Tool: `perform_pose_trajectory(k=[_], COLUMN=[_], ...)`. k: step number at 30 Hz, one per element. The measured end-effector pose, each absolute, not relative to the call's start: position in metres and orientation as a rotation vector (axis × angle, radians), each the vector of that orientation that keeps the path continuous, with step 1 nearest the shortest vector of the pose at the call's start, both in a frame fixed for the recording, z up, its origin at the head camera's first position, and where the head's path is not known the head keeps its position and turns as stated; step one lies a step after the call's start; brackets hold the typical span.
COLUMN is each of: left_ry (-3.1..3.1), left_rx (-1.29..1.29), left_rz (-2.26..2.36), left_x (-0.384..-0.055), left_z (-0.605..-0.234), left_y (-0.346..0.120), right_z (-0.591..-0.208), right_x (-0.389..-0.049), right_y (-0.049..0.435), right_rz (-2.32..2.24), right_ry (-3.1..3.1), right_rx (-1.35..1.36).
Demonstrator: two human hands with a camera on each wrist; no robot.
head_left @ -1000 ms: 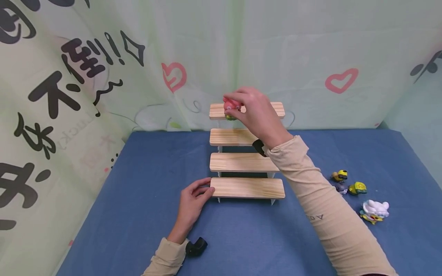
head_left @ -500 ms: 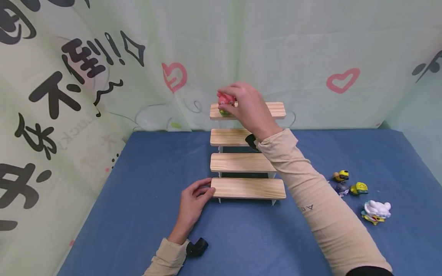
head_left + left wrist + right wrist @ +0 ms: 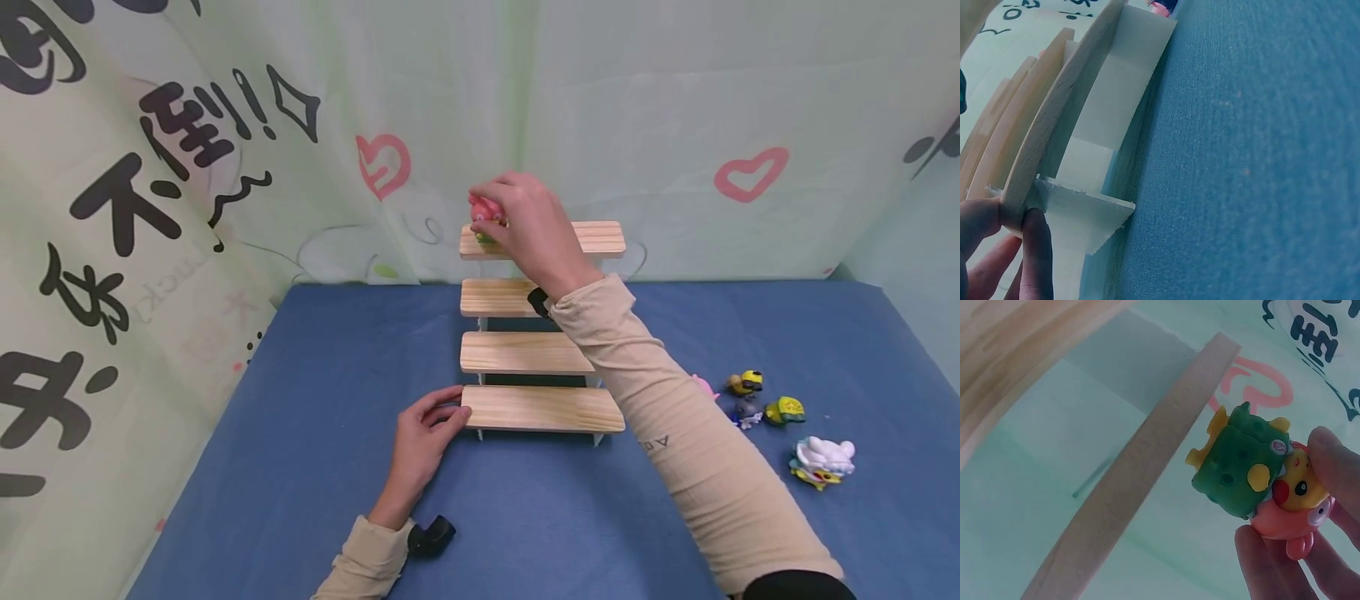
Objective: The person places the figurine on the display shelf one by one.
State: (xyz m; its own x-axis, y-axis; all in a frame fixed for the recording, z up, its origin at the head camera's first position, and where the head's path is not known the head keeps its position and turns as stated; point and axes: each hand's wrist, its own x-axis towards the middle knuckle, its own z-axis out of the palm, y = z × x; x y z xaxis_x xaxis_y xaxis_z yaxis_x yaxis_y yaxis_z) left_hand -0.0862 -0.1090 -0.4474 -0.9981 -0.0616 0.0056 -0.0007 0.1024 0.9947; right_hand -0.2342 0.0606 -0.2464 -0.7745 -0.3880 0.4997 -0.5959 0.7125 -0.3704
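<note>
A four-tier wooden step stand [image 3: 540, 408] with white side supports stands upright on the blue cloth. My left hand [image 3: 422, 450] pinches the left end of its lowest board; the left wrist view has thumb and fingers on either side of that board end [image 3: 1015, 212]. Up at the top tier, my right hand [image 3: 536, 225] holds a small toy figurine [image 3: 486, 210] between thumb and fingers. In the right wrist view the figurine [image 3: 1241, 469] shows a green spotted base, a yellow face and a pink head, close beside the board edge [image 3: 1141, 462]. In the head view it overlaps the top board's left end.
Right of the stand lie more toy figurines: a yellow and black one [image 3: 745, 382], a grey one [image 3: 747, 412], a yellow-green one [image 3: 785, 411] and a white one [image 3: 823, 458]. A pink one [image 3: 703, 386] is partly behind the right sleeve. A printed curtain [image 3: 630, 125] hangs behind.
My right hand has moved left and slightly up with the figurine, to the top board's left end. The left hand stays on the lowest board.
</note>
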Motion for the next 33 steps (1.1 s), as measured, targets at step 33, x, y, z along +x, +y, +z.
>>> perform_pose_trajectory(k=[33], left_ry=[-2.283], left_rx=[0.025], left_rz=[-2.068], left_x=[-0.0856], left_z=[-0.4473], left_y=[-0.1101], right_z=[-0.25], right_x=[-0.2421], right_y=[0.0597], right_rz=[0.714], right_ry=[-2.614], right_rx=[0.757])
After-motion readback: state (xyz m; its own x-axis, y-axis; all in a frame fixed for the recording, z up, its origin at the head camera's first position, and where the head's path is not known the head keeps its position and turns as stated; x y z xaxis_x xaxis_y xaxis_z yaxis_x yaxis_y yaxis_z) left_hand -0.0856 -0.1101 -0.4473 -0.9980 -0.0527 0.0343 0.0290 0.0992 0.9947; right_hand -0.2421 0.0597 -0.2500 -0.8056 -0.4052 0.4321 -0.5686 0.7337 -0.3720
